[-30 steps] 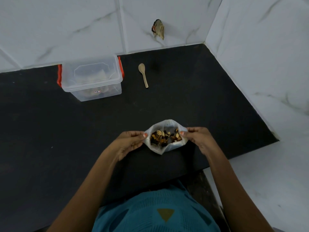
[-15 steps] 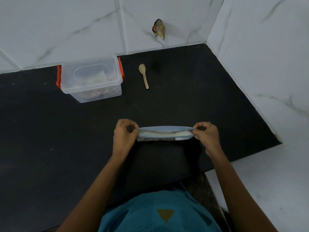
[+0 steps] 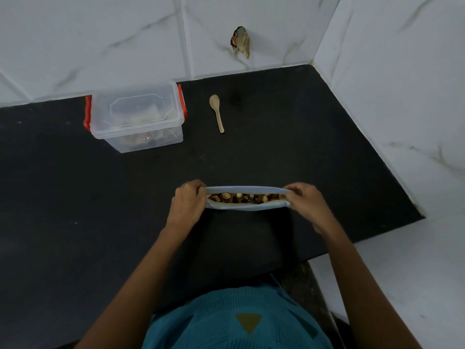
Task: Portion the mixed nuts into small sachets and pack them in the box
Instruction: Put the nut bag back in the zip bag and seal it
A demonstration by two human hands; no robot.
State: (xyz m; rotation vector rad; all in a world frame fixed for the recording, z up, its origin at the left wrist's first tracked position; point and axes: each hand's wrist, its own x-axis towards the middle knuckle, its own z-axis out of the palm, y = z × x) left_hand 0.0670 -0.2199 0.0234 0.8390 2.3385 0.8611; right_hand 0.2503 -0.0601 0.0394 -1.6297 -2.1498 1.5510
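The bag [image 3: 247,207] is sitting near the front of the table [image 3: 276,152], slightly right of centre. Its mouth is facing up and is being stretched into a narrow slit. Its long axis is running left to right, roughly parallel to the table's near edge. Nuts [image 3: 245,197] are showing along the slit.

The left hand [image 3: 187,205] is pinching the bag's left end with curled fingers. The right hand [image 3: 305,205] is pinching the right end the same way. Both are pulling outward.

The box [image 3: 137,117], clear with red latches and its lid on, is standing at the back left, close against the wall. Pale contents are showing dimly through it. The spoon [image 3: 217,112] is lying just right of the box, bowl toward the wall, handle pointing toward the person.

Bare table is lying between the bag and the box and spoon, with a wide stretch to the left. The right edge is running diagonally along the side wall, and the front right corner is lying well right of the right hand.
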